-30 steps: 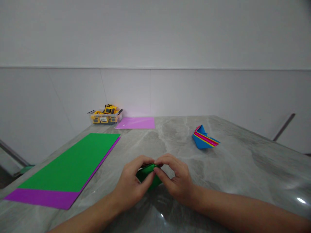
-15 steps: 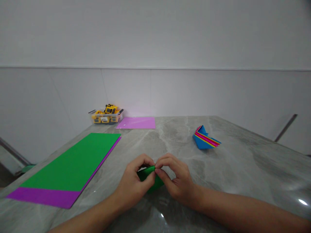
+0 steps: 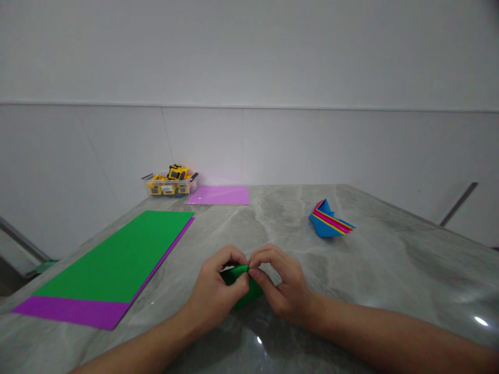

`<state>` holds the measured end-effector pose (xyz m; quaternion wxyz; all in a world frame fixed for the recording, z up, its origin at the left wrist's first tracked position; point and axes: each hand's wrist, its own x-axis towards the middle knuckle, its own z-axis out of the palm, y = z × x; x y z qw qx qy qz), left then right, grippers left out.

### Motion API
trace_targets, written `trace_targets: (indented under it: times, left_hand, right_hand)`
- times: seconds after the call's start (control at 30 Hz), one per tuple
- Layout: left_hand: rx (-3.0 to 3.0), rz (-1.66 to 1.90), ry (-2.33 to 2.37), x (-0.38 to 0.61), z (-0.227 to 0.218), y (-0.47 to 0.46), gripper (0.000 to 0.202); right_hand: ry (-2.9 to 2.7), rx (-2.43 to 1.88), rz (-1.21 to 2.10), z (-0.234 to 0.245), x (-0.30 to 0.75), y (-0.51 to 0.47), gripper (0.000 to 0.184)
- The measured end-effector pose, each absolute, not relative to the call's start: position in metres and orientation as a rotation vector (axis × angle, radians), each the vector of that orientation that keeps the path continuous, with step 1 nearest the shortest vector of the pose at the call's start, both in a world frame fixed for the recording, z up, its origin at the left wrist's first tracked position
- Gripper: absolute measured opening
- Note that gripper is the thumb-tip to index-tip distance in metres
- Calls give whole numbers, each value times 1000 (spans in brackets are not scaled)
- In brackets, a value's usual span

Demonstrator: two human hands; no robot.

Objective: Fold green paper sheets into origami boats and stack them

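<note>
Low over the near middle of the table, a piece of folded green paper [image 3: 249, 296] is pinched between both hands. My left hand [image 3: 220, 283] closes on its upper left edge, thumb in front and fingers behind. My right hand [image 3: 284, 283] pinches the same upper edge at its tip, and the fingertips of the two hands meet there. Much of the paper is hidden behind the fingers, so its full shape cannot be made out. Beyond my right hand sits a folded paper piece [image 3: 327, 222], blue with pink and yellow stripes.
At left a green sheet [image 3: 117, 254] lies over a purple sheet [image 3: 78, 311]. Further back are a pink sheet [image 3: 222, 195] and a clear plastic box [image 3: 167, 188] holding yellow toy vehicles [image 3: 177, 173]. The grey marbled table [image 3: 390, 270] meets a white wall [image 3: 292, 145] behind.
The hands keep their pinch on the green paper with barely any movement. The whole view has shifted very slightly, with the table things appearing a little higher.
</note>
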<state>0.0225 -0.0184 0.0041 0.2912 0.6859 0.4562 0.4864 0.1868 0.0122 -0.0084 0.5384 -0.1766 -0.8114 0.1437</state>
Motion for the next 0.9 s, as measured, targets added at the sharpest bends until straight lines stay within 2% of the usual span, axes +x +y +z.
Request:
trace_targets:
  times: [0.5,0.9]
  left_hand:
    - [1927,1407,1170,20,0,-20,2]
    - [1869,1437,1160,20,-4,-16,6]
  right_hand:
    - [-1958,-407,292,-11,188,15,6]
    - [-1983,-470,396,-13,190,17,5]
